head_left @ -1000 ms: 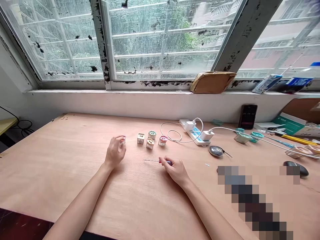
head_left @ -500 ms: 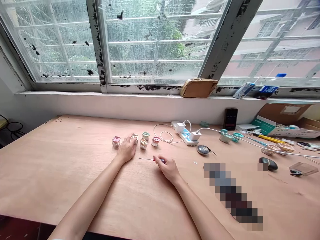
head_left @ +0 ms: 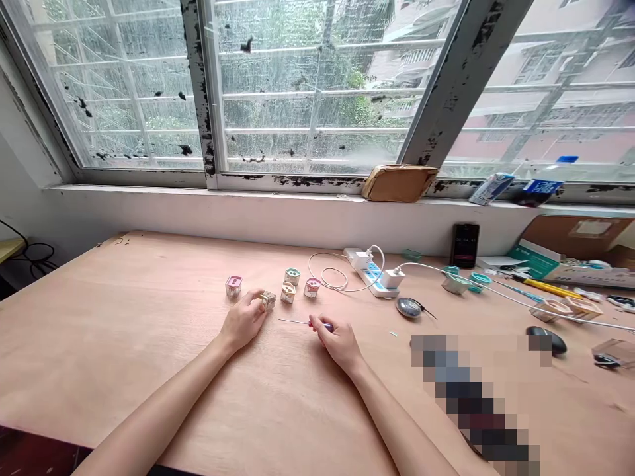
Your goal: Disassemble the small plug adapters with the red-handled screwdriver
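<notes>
My left hand [head_left: 245, 318] is closed on a small pale box-like piece [head_left: 268, 301], tipped so that its side faces up. My right hand [head_left: 337, 338] grips a thin screwdriver [head_left: 295, 322] by its red and dark handle, the shaft pointing left just above the table. Around my left hand stand similar small pieces with coloured tops: a pink one [head_left: 233, 286] to its left, and an orange one [head_left: 288, 292], a green one [head_left: 292, 276] and a red one [head_left: 312, 287] to the right.
A white power strip [head_left: 372, 274] with plugs and a looped cable lies beyond my right hand. Further right are a round dark-and-silver object [head_left: 409, 308], a phone [head_left: 465, 245], teal and peach pieces, a mouse [head_left: 546, 340] and an open box [head_left: 575, 254]. A blurred patch covers something.
My left hand has drawn the pale piece toward me, out from among the others, and tilted it. The right hand still holds the screwdriver. The view has shifted slightly.
</notes>
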The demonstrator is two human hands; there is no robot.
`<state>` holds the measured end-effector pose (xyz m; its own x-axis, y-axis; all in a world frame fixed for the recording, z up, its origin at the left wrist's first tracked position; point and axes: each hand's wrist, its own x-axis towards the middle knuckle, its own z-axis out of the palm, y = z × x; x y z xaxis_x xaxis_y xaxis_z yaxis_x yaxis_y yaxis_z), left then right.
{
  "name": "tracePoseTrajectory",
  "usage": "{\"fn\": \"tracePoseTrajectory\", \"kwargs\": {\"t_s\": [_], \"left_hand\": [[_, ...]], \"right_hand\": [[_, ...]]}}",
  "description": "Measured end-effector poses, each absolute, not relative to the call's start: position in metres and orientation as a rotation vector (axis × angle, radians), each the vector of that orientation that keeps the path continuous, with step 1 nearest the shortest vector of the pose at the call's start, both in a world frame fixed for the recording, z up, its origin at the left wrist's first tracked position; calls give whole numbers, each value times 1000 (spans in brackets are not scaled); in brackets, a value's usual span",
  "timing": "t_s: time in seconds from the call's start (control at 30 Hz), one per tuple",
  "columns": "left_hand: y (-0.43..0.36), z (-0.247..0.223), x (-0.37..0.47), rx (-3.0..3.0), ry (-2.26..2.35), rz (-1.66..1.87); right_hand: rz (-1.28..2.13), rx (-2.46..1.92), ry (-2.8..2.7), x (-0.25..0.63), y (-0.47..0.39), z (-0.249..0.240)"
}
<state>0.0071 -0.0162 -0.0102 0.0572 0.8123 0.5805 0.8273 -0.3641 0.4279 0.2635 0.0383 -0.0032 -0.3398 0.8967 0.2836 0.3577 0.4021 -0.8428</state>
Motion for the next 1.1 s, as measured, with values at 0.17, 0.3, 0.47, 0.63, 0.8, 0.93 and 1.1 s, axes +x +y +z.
{"fn": "tracePoseTrajectory", "kwargs": {"t_s": [0.17, 0.3, 0.47, 0.63, 0.8, 0.93, 1.1], "left_hand": [[-44, -9, 1, -2451, -1882, -1511], [-46, -6, 0, -2550, -1889, -1573], [-45, 3, -2, -2697, -1807, -1607], [-49, 12, -6, -2659, -1763, -1371], [-50, 13, -4, -2647, -1819, -1436], [-51, 13, -1, -2719, -1864, -1489], [-52, 16, 0, -2730, -1820, -1444]], "right_hand": [[870, -1079, -1883, 264, 38, -4], [889, -1091, -1882, 265, 39, -5], [906, -1097, -1918, 266, 40, -5], [902, -1089, -1954, 264, 38, -2], [914, -1077, -1997, 263, 37, -1], [901, -1091, -2003, 265, 39, -3], [903, -1088, -2007, 266, 39, -4]]}}
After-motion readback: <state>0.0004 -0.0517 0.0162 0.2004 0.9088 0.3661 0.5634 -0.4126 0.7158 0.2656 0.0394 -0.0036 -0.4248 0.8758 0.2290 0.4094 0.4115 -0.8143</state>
